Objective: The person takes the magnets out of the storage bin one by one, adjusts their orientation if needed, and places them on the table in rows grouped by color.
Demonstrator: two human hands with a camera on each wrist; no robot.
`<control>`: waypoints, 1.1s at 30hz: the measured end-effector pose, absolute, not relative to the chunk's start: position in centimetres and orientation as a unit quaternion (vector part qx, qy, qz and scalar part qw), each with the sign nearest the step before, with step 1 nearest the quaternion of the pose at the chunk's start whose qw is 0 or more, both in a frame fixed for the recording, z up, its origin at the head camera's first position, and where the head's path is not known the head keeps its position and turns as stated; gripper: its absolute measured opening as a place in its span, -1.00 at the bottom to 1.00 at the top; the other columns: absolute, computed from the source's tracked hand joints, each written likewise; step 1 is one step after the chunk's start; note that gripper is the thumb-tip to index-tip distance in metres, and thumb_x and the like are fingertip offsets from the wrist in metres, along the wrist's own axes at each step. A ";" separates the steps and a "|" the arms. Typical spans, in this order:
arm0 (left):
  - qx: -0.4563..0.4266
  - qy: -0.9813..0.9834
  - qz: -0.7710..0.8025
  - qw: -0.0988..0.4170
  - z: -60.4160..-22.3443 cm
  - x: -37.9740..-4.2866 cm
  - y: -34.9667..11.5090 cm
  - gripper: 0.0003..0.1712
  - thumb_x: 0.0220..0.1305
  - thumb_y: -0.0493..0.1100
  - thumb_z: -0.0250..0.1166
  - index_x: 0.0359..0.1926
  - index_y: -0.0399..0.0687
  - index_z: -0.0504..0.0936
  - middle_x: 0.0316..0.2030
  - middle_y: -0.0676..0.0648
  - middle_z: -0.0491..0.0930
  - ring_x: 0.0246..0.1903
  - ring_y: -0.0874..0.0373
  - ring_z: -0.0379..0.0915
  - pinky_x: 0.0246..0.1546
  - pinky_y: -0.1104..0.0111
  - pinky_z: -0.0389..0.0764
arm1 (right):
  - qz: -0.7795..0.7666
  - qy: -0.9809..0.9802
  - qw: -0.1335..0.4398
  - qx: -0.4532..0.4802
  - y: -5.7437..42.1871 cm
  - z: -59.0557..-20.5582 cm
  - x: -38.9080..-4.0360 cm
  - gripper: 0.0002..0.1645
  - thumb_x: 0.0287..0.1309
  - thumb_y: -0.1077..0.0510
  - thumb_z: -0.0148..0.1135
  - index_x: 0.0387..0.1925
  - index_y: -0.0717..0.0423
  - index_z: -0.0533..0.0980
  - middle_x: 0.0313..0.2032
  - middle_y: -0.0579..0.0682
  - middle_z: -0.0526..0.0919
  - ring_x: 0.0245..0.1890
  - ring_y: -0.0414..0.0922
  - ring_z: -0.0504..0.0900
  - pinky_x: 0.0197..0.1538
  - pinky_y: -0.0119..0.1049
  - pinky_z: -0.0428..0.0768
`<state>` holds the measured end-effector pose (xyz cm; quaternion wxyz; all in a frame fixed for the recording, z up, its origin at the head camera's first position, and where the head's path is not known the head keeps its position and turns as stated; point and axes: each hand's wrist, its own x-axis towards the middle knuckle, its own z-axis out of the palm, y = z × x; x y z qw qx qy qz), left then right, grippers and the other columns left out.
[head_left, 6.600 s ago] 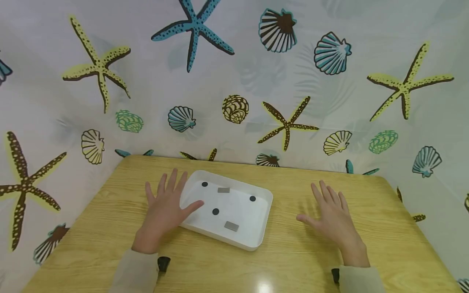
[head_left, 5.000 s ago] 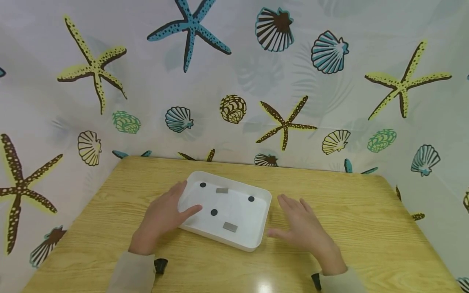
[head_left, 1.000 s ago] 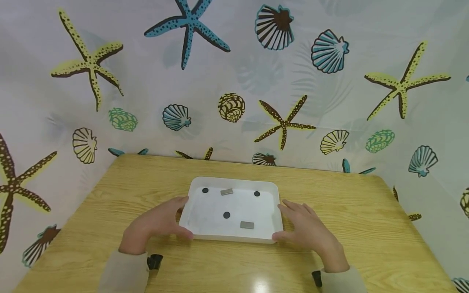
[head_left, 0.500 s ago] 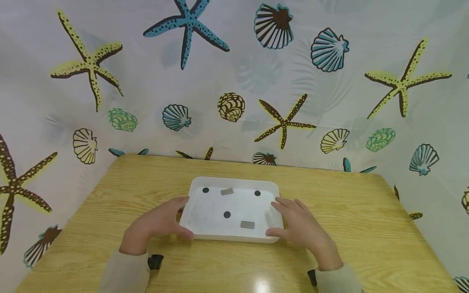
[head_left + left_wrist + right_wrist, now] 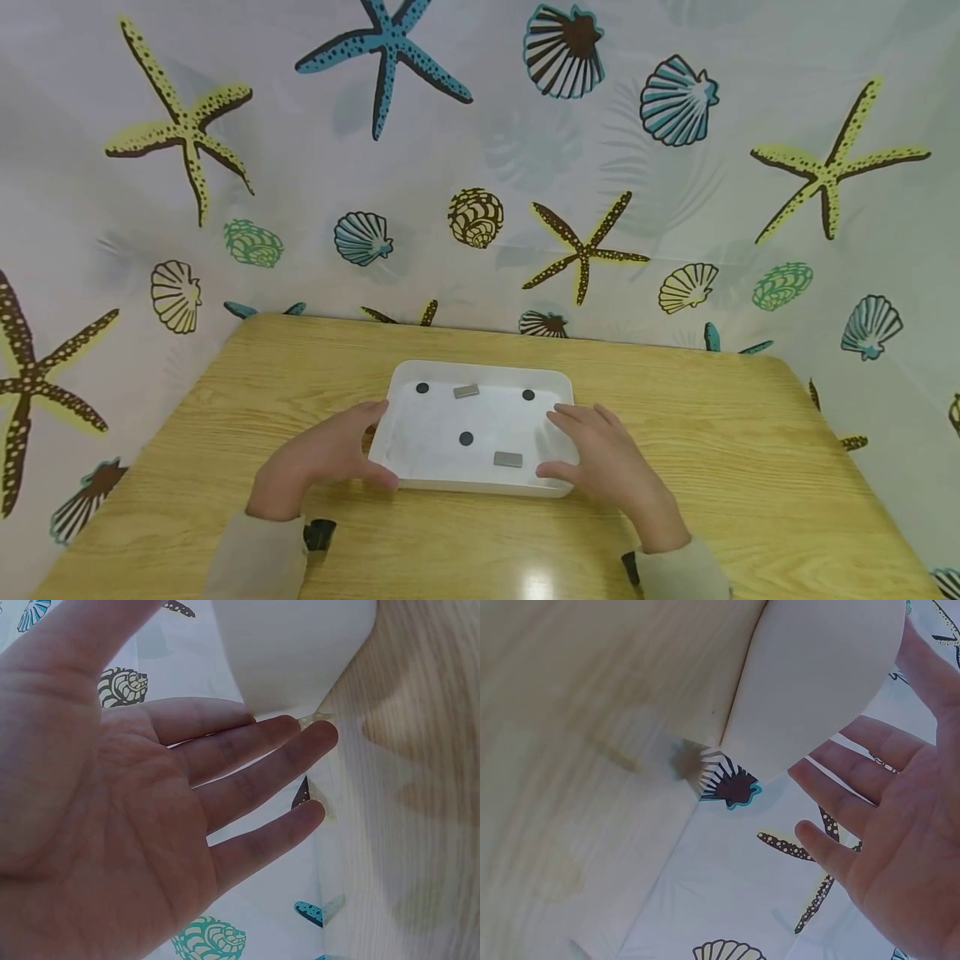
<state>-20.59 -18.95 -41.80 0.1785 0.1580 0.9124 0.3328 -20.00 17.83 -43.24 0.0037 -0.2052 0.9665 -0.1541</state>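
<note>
A shallow white tray (image 5: 427,450) lies on the table, its long sides running left to right. Inside are several small dark discs, one disc (image 5: 466,438) near the middle, and two grey rectangular pieces: a far block (image 5: 466,391) and a near block (image 5: 507,459). My left hand (image 5: 326,454) is at the tray's left end, thumb by the front corner; the left wrist view shows its fingers (image 5: 255,780) nearly straight, tips by the tray wall. My right hand (image 5: 607,458) overlaps the tray's right end, fingers spread and fairly straight. Whether it touches the rim is unclear.
The wooden table (image 5: 750,433) extends around the tray on all sides. A white cloth (image 5: 435,175) printed with starfish and shells hangs behind and beside it. Dark wrist pieces, such as the left one (image 5: 320,534), sit at both sleeves.
Over several seconds the tray has turned from slanted to nearly square with the table. In the last second my right hand has shifted left over its right end; the left hand has barely moved.
</note>
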 end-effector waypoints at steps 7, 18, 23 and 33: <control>0.158 0.912 0.334 0.180 -41.9 -20.7 -19.1 0.42 -0.08 0.07 0.70 0.55 -0.51 0.04 0.52 -0.45 0.18 0.44 -0.31 0.28 0.44 -0.14 0.35 | -0.155 0.965 0.008 -0.213 17.3 -43.1 -20.3 -0.14 0.11 -0.22 0.51 0.34 0.14 0.53 0.37 0.09 0.56 0.40 0.10 0.49 0.58 0.13 0.23; 0.151 0.914 0.329 0.181 -41.9 -20.7 -19.2 0.44 -0.11 0.10 0.71 0.56 -0.47 0.05 0.53 -0.43 0.18 0.51 -0.34 0.15 0.48 -0.18 0.28 | -0.167 0.960 0.025 -0.224 15.8 -42.7 -21.1 -0.34 0.05 -0.07 0.59 0.15 0.14 0.65 0.16 0.08 0.73 0.26 0.10 0.61 0.48 0.11 0.38; 0.164 0.911 0.335 0.176 -42.0 -20.9 -19.3 0.43 -0.11 0.10 0.71 0.56 -0.46 0.05 0.53 -0.43 0.19 0.51 -0.35 0.16 0.47 -0.17 0.30 | -0.176 0.956 0.026 -0.236 15.1 -42.7 -21.4 -0.45 0.05 -0.03 0.59 0.05 0.14 0.70 0.06 0.06 0.78 0.17 0.08 0.67 0.43 0.12 0.43; 0.175 0.910 0.332 0.175 -42.3 -21.1 -19.5 0.44 -0.11 0.12 0.70 0.56 -0.46 0.04 0.52 -0.43 0.20 0.49 -0.33 0.21 0.46 -0.16 0.33 | -0.168 0.951 0.040 -0.256 13.6 -42.9 -22.0 -0.57 0.04 -0.01 0.60 -0.09 0.12 0.75 -0.09 0.00 0.81 0.01 0.01 0.72 0.27 0.02 0.58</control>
